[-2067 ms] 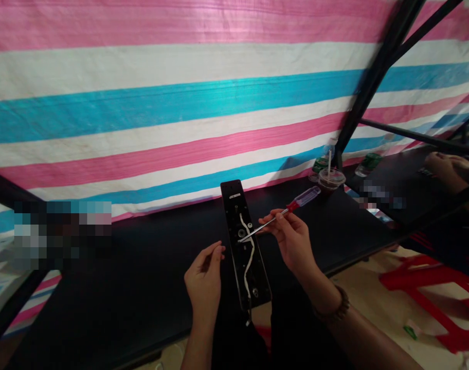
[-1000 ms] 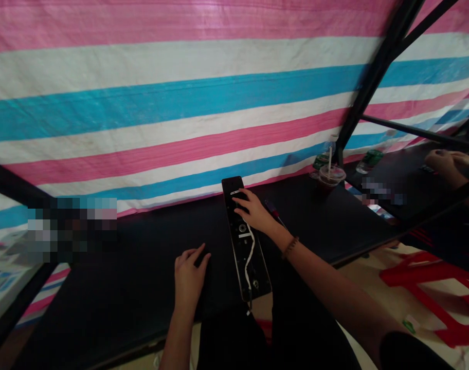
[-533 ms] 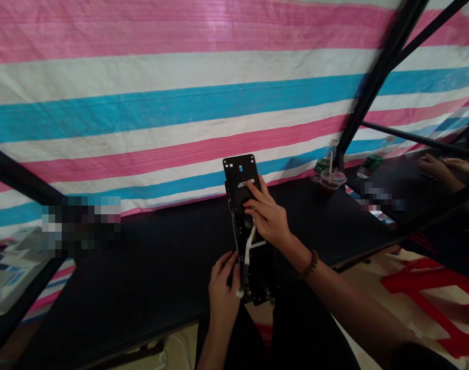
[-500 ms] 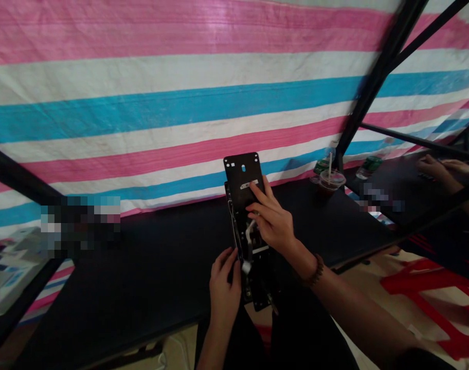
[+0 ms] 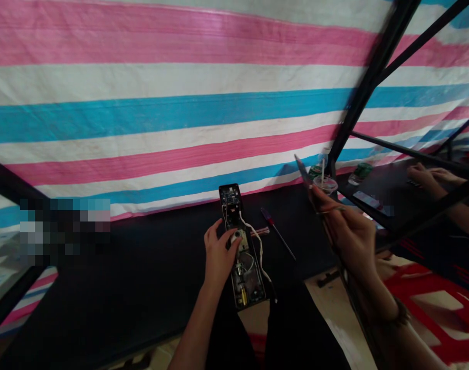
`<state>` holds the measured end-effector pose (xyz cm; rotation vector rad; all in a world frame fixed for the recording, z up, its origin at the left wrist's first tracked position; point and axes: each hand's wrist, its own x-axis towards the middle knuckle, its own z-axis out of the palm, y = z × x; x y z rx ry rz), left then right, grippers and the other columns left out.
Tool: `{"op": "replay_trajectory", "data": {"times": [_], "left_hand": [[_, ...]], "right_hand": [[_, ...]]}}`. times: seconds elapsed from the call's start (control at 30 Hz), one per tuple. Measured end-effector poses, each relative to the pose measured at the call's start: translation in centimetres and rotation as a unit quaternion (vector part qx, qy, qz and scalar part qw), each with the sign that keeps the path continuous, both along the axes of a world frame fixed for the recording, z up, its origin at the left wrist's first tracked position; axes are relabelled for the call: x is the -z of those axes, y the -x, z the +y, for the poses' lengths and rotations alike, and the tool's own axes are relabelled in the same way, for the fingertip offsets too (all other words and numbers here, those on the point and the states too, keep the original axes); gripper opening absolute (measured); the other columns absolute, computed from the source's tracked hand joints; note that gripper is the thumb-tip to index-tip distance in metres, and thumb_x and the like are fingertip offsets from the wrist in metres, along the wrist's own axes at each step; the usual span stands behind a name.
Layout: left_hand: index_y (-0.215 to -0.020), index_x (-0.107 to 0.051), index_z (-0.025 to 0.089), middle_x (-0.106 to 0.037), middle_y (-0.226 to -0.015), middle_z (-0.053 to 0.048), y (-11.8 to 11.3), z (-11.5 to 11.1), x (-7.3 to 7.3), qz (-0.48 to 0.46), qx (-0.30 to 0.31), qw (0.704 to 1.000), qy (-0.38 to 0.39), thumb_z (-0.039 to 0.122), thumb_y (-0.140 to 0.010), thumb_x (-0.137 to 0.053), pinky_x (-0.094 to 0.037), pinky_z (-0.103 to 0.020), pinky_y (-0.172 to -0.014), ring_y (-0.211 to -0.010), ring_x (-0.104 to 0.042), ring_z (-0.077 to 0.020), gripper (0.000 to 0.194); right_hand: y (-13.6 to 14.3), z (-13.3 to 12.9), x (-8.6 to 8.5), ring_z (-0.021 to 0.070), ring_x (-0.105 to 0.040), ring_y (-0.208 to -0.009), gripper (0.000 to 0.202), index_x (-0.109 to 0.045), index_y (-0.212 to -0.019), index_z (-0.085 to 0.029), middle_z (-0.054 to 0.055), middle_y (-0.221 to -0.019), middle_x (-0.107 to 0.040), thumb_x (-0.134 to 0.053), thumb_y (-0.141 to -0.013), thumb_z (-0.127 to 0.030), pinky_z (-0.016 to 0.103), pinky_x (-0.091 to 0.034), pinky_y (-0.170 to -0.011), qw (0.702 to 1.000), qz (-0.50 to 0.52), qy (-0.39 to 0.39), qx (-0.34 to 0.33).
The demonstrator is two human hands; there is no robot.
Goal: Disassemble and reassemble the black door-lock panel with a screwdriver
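Note:
A long, narrow black electronics case [image 5: 253, 281] lies open at the table's front edge. Its far end holds a circuit board [image 5: 230, 195], and a white cable [image 5: 259, 246] runs down its right side. My left hand [image 5: 218, 252] grips the case around the middle, fingertips reaching onto a part inside. Off to the right, my right hand [image 5: 350, 234] holds up a thin black cover plate [image 5: 304, 170], turned nearly edge-on and well apart from the case. Between case and right hand, a screwdriver [image 5: 283, 237] rests on the table.
The black table [image 5: 149, 267] meets a striped tarp [image 5: 180, 123]. A drink cup with a straw [image 5: 325, 184] stands beyond my right hand, near a black metal post [image 5: 358, 97]. Another person's hands [image 5: 431, 174] are at the neighbouring table. A red stool [image 5: 415, 298] stands at lower right.
The black cover plate has come off the case and moved right in my right hand. The case's inside and the screwdriver are now exposed. My left hand has shifted slightly up and left.

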<state>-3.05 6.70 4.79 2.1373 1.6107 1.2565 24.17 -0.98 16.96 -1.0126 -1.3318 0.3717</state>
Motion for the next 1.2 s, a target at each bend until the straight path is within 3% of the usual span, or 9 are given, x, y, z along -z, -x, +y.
{"op": "replay_trajectory", "data": {"times": [0.17,0.27,0.37,0.47,0.77,0.97,1.03,1.1,1.2], "left_hand": [[-0.107,-0.076,0.025,-0.058,-0.137,-0.010,2.4,-2.4,-1.2,-0.047,-0.030,0.998,-0.021,0.039,-0.089,-0.066,-0.046,-0.051,-0.106,-0.128,-0.051,-0.0311,0.024],[-0.106,-0.075,0.024,-0.066,-0.122,-0.009,5.5,-4.4,-0.5,-0.068,-0.068,0.995,0.013,0.046,-0.090,-0.062,-0.048,-0.048,-0.103,-0.116,-0.058,-0.0284,0.031],[-0.104,-0.076,0.025,-0.070,-0.112,-0.008,8.4,-6.2,1.5,-0.047,-0.085,0.992,0.076,0.055,-0.086,-0.063,-0.050,-0.048,-0.099,-0.109,-0.060,-0.0291,0.037],[-0.101,-0.078,0.025,-0.072,-0.107,-0.008,9.9,-7.3,3.3,-0.015,-0.083,0.991,0.103,0.057,-0.084,-0.063,-0.050,-0.049,-0.098,-0.107,-0.060,-0.0302,0.039],[-0.103,-0.077,0.025,-0.074,-0.106,-0.008,9.0,-7.5,4.5,0.044,-0.050,0.992,0.104,0.048,-0.088,-0.060,-0.050,-0.049,-0.096,-0.104,-0.062,-0.0289,0.032],[-0.104,-0.078,0.025,-0.074,-0.106,-0.009,8.9,-7.6,5.5,0.070,-0.063,0.991,0.090,0.046,-0.089,-0.059,-0.049,-0.049,-0.095,-0.103,-0.060,-0.0298,0.032],[-0.106,-0.078,0.025,-0.073,-0.107,-0.009,8.8,-7.7,5.5,0.085,-0.066,0.990,0.090,0.044,-0.090,-0.058,-0.048,-0.049,-0.095,-0.103,-0.059,-0.0298,0.032],[-0.107,-0.078,0.025,-0.072,-0.108,-0.009,8.7,-7.8,5.4,0.103,-0.071,0.988,0.093,0.043,-0.091,-0.057,-0.048,-0.048,-0.093,-0.104,-0.059,-0.0303,0.032],[-0.108,-0.078,0.025,-0.072,-0.109,-0.010,8.6,-7.8,5.3,0.122,-0.080,0.985,0.092,0.043,-0.091,-0.057,-0.049,-0.047,-0.088,-0.103,-0.059,-0.0312,0.032]], "right_hand": [[-4.7,8.2,8.7,0.0325,-0.062,-0.126,0.028,-0.077,-0.087,-0.021,0.009,-0.118,-0.074,-0.068,-0.086,-0.047,0.050,-0.044,-0.113,0.995,-0.021,0.093,0.021],[-7.4,11.7,13.0,0.0324,-0.063,-0.124,0.032,-0.080,-0.091,-0.020,0.009,-0.115,-0.075,-0.070,-0.080,-0.049,0.049,-0.044,-0.113,0.989,-0.052,0.133,0.039],[-9.2,14.2,15.3,0.0318,-0.066,-0.120,0.033,-0.080,-0.100,-0.019,0.009,-0.117,-0.074,-0.068,-0.081,-0.044,0.048,-0.045,-0.112,0.981,-0.093,0.161,0.060],[-9.6,15.9,16.3,0.0324,-0.065,-0.121,0.029,-0.080,-0.101,-0.017,0.011,-0.117,-0.074,-0.065,-0.083,-0.035,0.048,-0.046,-0.111,0.973,-0.124,0.182,0.067],[-8.0,17.4,17.3,0.0304,-0.067,-0.119,0.021,-0.080,-0.095,-0.017,0.012,-0.111,-0.077,-0.065,-0.081,-0.022,0.043,-0.047,-0.109,0.959,-0.170,0.218,0.063],[-6.8,16.8,14.7,0.0303,-0.066,-0.118,0.017,-0.077,-0.092,-0.018,0.013,-0.113,-0.076,-0.066,-0.080,-0.020,0.046,-0.047,-0.109,0.955,-0.189,0.207,0.091],[-4.4,15.3,12.8,0.0289,-0.061,-0.124,0.023,-0.074,-0.103,-0.017,0.014,-0.125,-0.070,-0.066,-0.083,-0.022,0.047,-0.043,-0.112,0.962,-0.198,0.161,0.096],[-0.8,13.1,10.8,0.0270,-0.063,-0.117,0.024,-0.071,-0.111,-0.017,0.014,-0.122,-0.069,-0.065,-0.089,-0.024,0.046,-0.047,-0.106,0.967,-0.244,0.061,0.030],[5.3,9.6,8.6,0.0255,-0.063,-0.106,0.025,-0.070,-0.116,-0.022,0.010,-0.113,-0.069,-0.069,-0.092,-0.029,0.044,-0.050,-0.097,0.921,-0.376,0.020,-0.099]]}}
